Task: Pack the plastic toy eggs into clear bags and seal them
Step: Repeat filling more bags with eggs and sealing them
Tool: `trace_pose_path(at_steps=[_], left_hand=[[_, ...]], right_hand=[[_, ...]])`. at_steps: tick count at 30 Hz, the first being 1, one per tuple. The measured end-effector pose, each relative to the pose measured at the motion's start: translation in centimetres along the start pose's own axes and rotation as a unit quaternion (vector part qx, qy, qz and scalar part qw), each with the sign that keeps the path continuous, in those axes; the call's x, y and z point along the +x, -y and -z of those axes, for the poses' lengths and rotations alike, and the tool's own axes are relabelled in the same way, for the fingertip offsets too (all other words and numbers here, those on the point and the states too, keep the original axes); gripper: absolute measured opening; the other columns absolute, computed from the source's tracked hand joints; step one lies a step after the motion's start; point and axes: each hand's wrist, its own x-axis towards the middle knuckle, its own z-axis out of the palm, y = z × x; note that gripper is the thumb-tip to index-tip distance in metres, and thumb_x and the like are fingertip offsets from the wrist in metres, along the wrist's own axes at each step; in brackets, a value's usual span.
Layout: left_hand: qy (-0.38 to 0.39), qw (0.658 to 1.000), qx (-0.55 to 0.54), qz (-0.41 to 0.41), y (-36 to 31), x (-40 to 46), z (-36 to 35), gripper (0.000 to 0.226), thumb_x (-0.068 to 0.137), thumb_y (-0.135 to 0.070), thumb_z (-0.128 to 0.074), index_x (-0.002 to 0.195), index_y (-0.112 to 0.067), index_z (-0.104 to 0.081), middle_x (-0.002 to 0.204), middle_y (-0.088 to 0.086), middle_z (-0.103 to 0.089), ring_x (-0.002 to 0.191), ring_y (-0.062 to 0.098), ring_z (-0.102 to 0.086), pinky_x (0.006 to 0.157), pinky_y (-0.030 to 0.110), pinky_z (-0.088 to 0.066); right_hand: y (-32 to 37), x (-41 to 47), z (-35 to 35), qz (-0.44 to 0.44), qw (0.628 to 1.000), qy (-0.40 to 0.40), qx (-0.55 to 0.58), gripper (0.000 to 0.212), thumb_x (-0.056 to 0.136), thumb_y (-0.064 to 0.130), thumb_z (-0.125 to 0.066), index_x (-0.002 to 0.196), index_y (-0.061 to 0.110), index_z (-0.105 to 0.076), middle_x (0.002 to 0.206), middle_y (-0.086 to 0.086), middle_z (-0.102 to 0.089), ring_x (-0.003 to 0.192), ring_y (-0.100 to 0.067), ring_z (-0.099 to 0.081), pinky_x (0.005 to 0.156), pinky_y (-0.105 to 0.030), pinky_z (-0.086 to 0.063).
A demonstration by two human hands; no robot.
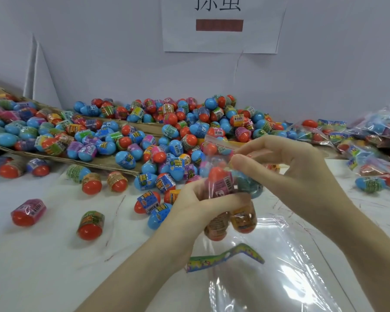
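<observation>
Ahead of you, white paper sheet [223, 23] on the wall: large black characters, cropped, unreadable. Egg wrapper print too blurred.

Bright, even light; soft wide-angle blur

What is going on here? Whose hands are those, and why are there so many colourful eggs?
There is no robot here. A person wears a camera on their head, so you see their own two hands from above. The left hand grips a clear bag with toy eggs inside. The right hand pinches the bag's top edge. Behind them lies a big pile of loose eggs on flattened cardboard and the white table. Filled bags sit at the right. Empty clear bags and a colourful paper strip lie in front.
</observation>
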Motion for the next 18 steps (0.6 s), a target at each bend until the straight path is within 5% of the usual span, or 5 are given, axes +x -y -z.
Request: trace_pose_path(at_steps=[3, 5, 9, 18], left_hand=[[-0.024, 0.999, -0.011, -0.021, 0.2, 0.2, 0.2, 0.034, 0.046, -0.029, -0.080, 0.079, -0.029, -0.072, 0.085, 0.007, -0.072, 0.071, 0.010, -0.063, 0.061, 0.017, -0.051], [-0.023, 0.999, -0.017, -0.036, 0.3, 0.3, 0.3, 0.036, 0.050, -0.021, -0.086, 0.083, -0.023, -0.073, 0.091, 0.013, -0.070, 0.075, 0.015, -0.063, 0.063, 0.017, -0.051], [-0.017, 0.998, -0.035, -0.045, 0.3, 0.4, 0.5, 0.038, 0.048, -0.021, -0.085, 0.083, -0.015, -0.072, 0.080, 0.011, -0.068, 0.072, 0.014, -0.060, 0.058, 0.014, -0.049], [-0.027, 0.999, 0.020, -0.005, -0.2, 0.7, 0.4, 0.032, 0.051, -0.044, -0.069, 0.079, -0.027, -0.073, 0.082, -0.005, -0.074, 0.075, 0.007, -0.068, 0.067, 0.022, -0.054]], right_hand=[[0.0, 0.1, 0.2, -0.005, 0.996, -0.078, 0.037, 0.027, 0.063, 0.062, -0.051, 0.080, 0.044, -0.061, 0.091, 0.031, -0.062, 0.102, 0.002, -0.054, 0.094, -0.033, -0.041], [-0.3, 0.4, 0.6, -0.071, 0.983, -0.107, 0.130, 0.036, 0.058, 0.058, -0.059, 0.089, 0.040, -0.060, 0.098, 0.022, -0.064, 0.097, 0.001, -0.058, 0.077, -0.018, -0.045], [-1.1, 0.7, 0.8, -0.224, 0.943, 0.116, 0.218, 0.082, 0.038, 0.052, -0.069, 0.115, 0.025, -0.058, 0.101, 0.003, -0.069, 0.093, -0.014, -0.064, 0.073, -0.030, -0.052], [-2.7, 0.7, -0.5, -0.231, 0.922, 0.169, 0.259, 0.052, 0.041, 0.036, -0.074, 0.092, 0.024, -0.068, 0.080, 0.003, -0.072, 0.075, -0.012, -0.069, 0.067, -0.030, -0.055]])
